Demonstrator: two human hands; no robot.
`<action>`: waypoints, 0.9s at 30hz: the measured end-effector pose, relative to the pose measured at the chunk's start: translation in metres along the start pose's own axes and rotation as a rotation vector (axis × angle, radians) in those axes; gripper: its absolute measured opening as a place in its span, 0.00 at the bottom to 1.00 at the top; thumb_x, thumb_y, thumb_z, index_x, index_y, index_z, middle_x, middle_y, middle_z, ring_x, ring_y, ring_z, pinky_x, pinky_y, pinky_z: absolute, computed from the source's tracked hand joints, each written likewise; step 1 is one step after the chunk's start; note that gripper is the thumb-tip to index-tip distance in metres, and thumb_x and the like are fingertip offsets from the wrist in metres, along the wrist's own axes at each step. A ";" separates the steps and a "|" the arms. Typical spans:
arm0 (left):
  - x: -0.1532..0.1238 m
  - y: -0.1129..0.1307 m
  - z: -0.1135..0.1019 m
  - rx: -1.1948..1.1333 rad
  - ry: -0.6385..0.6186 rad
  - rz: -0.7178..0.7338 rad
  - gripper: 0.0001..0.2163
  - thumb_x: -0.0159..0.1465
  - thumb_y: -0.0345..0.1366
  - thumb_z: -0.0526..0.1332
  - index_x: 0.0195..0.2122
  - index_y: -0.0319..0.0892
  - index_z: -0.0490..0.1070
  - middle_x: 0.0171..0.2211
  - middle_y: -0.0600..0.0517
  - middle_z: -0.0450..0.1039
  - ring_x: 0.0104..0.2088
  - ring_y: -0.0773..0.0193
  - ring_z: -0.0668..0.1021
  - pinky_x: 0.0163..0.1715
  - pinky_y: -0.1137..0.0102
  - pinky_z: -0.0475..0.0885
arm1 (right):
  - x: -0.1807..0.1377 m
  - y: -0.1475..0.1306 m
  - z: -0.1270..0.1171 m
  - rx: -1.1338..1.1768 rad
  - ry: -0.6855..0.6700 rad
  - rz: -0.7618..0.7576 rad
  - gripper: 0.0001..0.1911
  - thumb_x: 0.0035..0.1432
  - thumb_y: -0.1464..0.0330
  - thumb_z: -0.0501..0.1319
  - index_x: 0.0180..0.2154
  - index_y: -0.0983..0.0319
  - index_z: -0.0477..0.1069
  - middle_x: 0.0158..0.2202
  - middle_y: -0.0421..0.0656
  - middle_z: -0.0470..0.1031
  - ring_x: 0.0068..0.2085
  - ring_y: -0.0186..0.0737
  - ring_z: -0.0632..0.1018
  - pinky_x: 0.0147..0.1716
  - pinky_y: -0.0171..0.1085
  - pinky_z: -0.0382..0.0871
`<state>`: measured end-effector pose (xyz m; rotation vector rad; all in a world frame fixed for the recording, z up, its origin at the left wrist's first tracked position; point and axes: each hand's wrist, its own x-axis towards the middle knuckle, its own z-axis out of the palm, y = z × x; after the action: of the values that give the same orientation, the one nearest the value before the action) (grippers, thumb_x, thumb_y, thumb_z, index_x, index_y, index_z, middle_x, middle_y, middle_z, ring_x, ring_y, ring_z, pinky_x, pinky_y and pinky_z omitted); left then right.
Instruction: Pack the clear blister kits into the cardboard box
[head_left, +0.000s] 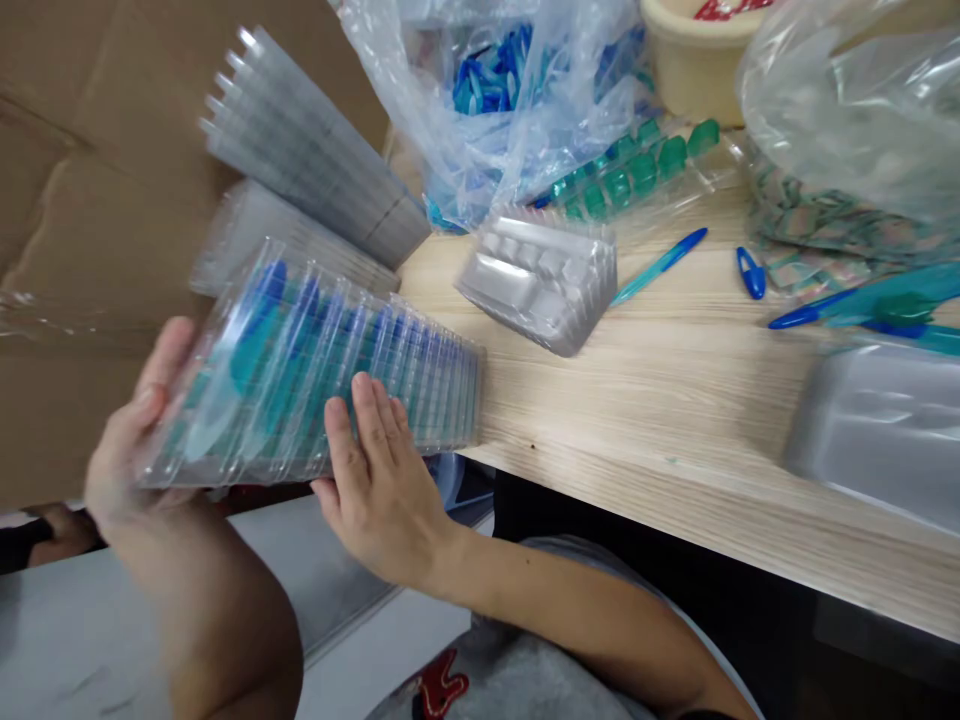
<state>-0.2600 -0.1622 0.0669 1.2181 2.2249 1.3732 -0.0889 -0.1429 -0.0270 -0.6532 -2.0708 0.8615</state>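
A long row of nested clear plastic trays (315, 400), filled with slim teal-and-blue pieces, extends past the table's left front edge. My left hand (131, 440), partly blurred, is closed round its near left end. Against the row's front side lies my right hand (382, 470), fingers stretched out flat and thumb low by the bottom edge. Behind the row are a tall stack of clear trays (322, 140) and a lower blurred stack (255, 230). To its right stands a short stack of clear trays (544, 275).
A cardboard box (112, 200) borders the left. At the back are a bag of blue pieces (491, 80), green-filled packaging (637, 170) and a cream tub (694, 60). A teal-blue stick (664, 265), small blue piece (750, 273) and clear tray stack (885, 430) lie rightward.
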 end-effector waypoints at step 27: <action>-0.045 0.035 0.017 0.471 0.106 0.487 0.18 0.67 0.51 0.50 0.46 0.54 0.77 0.50 0.53 0.73 0.53 0.55 0.73 0.57 0.56 0.64 | 0.005 -0.029 -0.029 0.397 0.106 -0.139 0.30 0.67 0.70 0.47 0.66 0.73 0.41 0.24 0.41 0.74 0.23 0.39 0.74 0.23 0.41 0.73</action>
<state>-0.2039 -0.1786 0.0784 1.9952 2.5232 1.0991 -0.0720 -0.1478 0.0106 -0.3288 -1.7575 1.0915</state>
